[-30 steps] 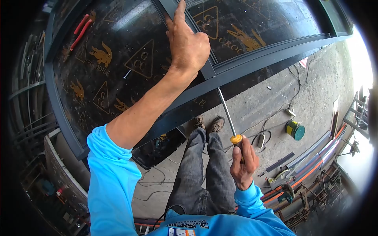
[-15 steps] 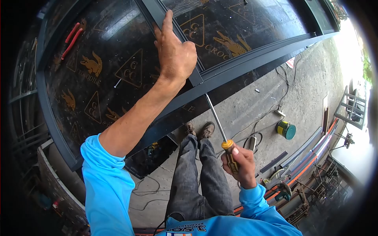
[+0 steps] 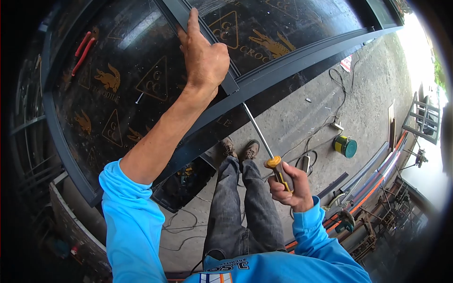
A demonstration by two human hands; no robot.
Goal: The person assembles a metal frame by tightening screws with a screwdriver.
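My left hand grips a dark grey metal bar, its index finger stretched along it and other fingers over the far side. That bar meets the long front rail of a dark metal frame. In my right hand is the handle of a screwdriver with a yellow and dark grip. Its long shaft slants up to the outer side of the rail, close to the joint. The tip's exact seat is hidden. A loose screw lies on the black printed board inside the frame.
Red-handled pliers lie on the board at left. A black tool box sits on the floor by my feet. To the right are a green and yellow bucket, cables with a power strip, and long metal profiles.
The view has shifted slightly. My right hand has turned on the screwdriver handle, its fingers now curled differently. My left hand stays on the bar.
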